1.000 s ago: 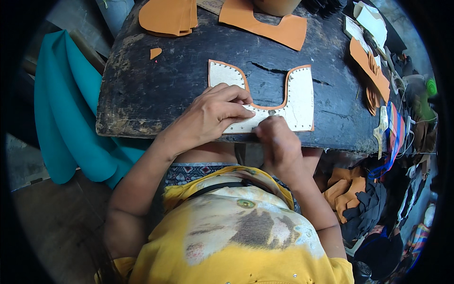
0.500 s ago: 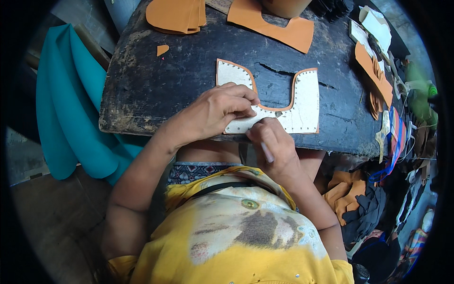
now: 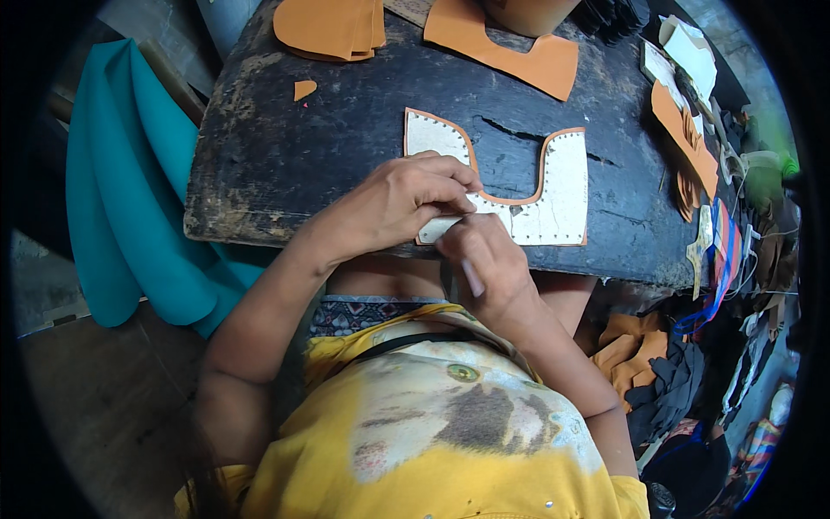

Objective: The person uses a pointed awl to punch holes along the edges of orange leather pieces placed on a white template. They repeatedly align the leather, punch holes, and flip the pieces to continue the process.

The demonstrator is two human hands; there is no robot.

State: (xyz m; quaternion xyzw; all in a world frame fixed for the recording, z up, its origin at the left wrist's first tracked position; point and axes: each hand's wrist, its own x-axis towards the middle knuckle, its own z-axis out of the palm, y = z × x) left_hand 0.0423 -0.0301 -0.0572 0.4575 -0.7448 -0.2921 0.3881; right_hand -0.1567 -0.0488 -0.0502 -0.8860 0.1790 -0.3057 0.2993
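Observation:
A U-shaped white leather piece with an orange edge (image 3: 553,195) lies flat on a dark worn wooden board (image 3: 328,147). My left hand (image 3: 402,203) presses down on its left arm and lower edge, fingers spread over it. My right hand (image 3: 484,264) is at the piece's near edge with fingers closed around a thin tool; the tool's tip is hidden under my fingers.
Orange leather cut-outs lie at the far edge: a stack (image 3: 333,26) at upper left, a curved one (image 3: 510,43) at upper middle, a small scrap (image 3: 303,88). More orange and white pieces (image 3: 683,130) crowd the right side. A teal cloth (image 3: 130,190) hangs at left.
My right hand has slid slightly back along the piece's near edge toward me. My left hand keeps pressing the piece in place.

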